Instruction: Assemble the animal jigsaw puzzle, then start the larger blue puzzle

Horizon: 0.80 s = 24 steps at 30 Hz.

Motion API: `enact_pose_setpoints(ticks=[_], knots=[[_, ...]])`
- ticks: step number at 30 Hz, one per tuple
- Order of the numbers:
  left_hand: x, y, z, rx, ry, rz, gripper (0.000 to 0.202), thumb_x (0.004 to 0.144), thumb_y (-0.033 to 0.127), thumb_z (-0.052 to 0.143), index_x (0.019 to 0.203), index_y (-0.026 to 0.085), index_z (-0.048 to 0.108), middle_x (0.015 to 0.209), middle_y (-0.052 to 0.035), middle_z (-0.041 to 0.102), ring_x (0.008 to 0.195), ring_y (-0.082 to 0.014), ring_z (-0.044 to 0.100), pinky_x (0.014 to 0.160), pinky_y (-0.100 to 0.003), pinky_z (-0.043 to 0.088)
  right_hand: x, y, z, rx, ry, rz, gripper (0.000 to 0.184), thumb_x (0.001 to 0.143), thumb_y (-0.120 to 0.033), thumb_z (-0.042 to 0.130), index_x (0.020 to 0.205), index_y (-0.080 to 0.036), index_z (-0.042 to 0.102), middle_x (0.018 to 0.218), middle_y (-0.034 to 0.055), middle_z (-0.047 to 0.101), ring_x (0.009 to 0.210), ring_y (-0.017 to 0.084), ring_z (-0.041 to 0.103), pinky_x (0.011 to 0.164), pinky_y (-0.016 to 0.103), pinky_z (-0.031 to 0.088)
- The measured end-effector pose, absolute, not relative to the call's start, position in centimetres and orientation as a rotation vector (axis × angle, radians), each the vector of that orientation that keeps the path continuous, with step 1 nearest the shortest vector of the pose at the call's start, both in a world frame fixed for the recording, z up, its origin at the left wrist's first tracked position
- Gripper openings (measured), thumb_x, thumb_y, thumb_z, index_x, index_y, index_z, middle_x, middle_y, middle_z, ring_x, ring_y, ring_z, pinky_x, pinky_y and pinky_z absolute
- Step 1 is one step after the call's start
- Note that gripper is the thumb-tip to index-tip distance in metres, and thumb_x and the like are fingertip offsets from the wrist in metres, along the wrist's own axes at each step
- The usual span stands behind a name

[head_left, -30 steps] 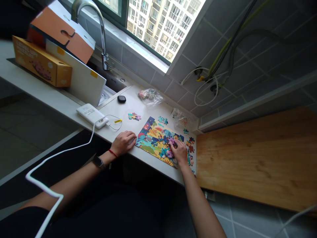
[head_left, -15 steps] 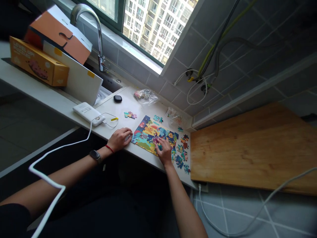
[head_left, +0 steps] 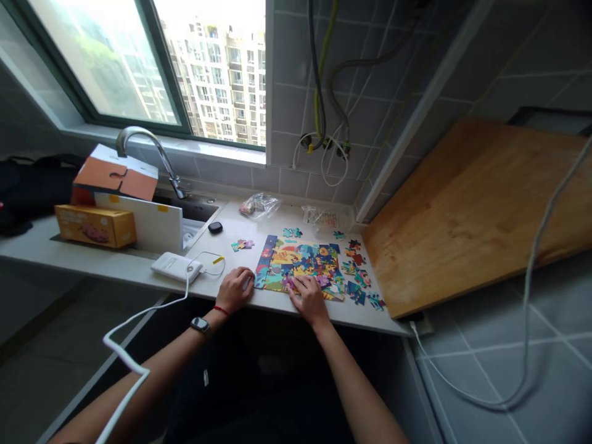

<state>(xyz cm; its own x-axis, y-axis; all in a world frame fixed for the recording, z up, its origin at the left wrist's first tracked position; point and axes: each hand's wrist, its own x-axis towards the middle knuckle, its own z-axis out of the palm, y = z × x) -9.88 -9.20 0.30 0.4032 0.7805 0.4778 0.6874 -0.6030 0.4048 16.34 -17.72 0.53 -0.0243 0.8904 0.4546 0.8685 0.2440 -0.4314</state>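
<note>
A partly assembled jigsaw puzzle with bright animal pictures lies on the white counter. At its left edge rests my left hand, fingers loosely bent, thumb apart from them and nothing visible in between. Over the lower middle of the puzzle is my right hand, its fingertips closed on a purple puzzle piece that is partly hidden. Several loose puzzle pieces lie to the right of the puzzle. A small joined group of pieces sits to the upper left, and another teal group above it.
A white power bank with a cable lies left of my hands. Behind it are a black case, a white board, an orange box and a faucet. Plastic bags lie along the wall; a wooden board leans right.
The view has tilted up and turned, showing more of the window. My right hand has shifted toward the puzzle's near edge with the purple piece. My left hand stays beside the puzzle.
</note>
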Motion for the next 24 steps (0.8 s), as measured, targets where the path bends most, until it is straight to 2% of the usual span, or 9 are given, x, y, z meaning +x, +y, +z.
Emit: enact_pose_setpoints(ticks=[4, 9, 12, 18, 24], knots=[[-10.0, -9.1, 0.0, 2.579, 1.315, 0.955, 0.013, 0.097, 0.021, 0.052, 0.096, 0.023, 0.065, 0.103, -0.0083, 0.071, 0.095, -0.0259, 0.068, 0.087, -0.041, 0.056, 16.0, -17.4, 0.0, -1.654, -1.769, 0.03, 0.028, 0.098, -0.028, 0.063, 0.121, -0.024, 0.079, 0.119, 0.0118, 0.077, 0.118, 0.033, 0.063, 0.104, 0.052, 0.054], [-10.1, -9.1, -0.6, 2.556, 1.342, 0.997, 0.014, 0.099, 0.024, 0.054, 0.104, 0.023, 0.066, 0.133, -0.0125, 0.063, 0.101, -0.0265, 0.07, 0.088, -0.043, 0.059, 16.0, -17.3, -0.6, -1.734, -1.688, 0.008, 0.03, 0.098, -0.024, 0.06, 0.12, -0.022, 0.078, 0.134, 0.0133, 0.072, 0.134, 0.034, 0.057, 0.116, 0.056, 0.047], [-10.0, -9.1, -0.8, 2.553, 1.35, 1.035, 0.018, 0.097, 0.022, 0.055, 0.112, 0.023, 0.064, 0.14, -0.0143, 0.058, 0.111, -0.0305, 0.068, 0.095, -0.048, 0.059, 16.1, -17.3, -0.7, -1.761, -1.629, -0.036, 0.031, 0.096, -0.023, 0.06, 0.121, -0.018, 0.078, 0.137, 0.0158, 0.069, 0.139, 0.034, 0.054, 0.12, 0.055, 0.044], [-9.8, -9.0, -0.9, 2.582, 1.317, 1.015, 0.027, 0.096, 0.018, 0.055, 0.121, 0.026, 0.058, 0.14, -0.0136, 0.059, 0.128, -0.0346, 0.061, 0.102, -0.054, 0.056, 16.4, -17.2, -0.8, -1.715, -1.496, -0.069, 0.029, 0.096, -0.026, 0.058, 0.114, -0.02, 0.081, 0.126, 0.0146, 0.074, 0.133, 0.034, 0.059, 0.116, 0.055, 0.048], [-9.9, -9.0, -1.1, 2.551, 1.316, 0.967, 0.027, 0.097, 0.019, 0.054, 0.123, 0.026, 0.056, 0.142, -0.0146, 0.059, 0.129, -0.035, 0.06, 0.104, -0.056, 0.053, 18.1, -17.8, -0.5, -1.603, -1.28, -0.18, 0.029, 0.101, -0.031, 0.054, 0.108, -0.025, 0.081, 0.113, 0.0101, 0.078, 0.12, 0.03, 0.066, 0.109, 0.053, 0.053]])
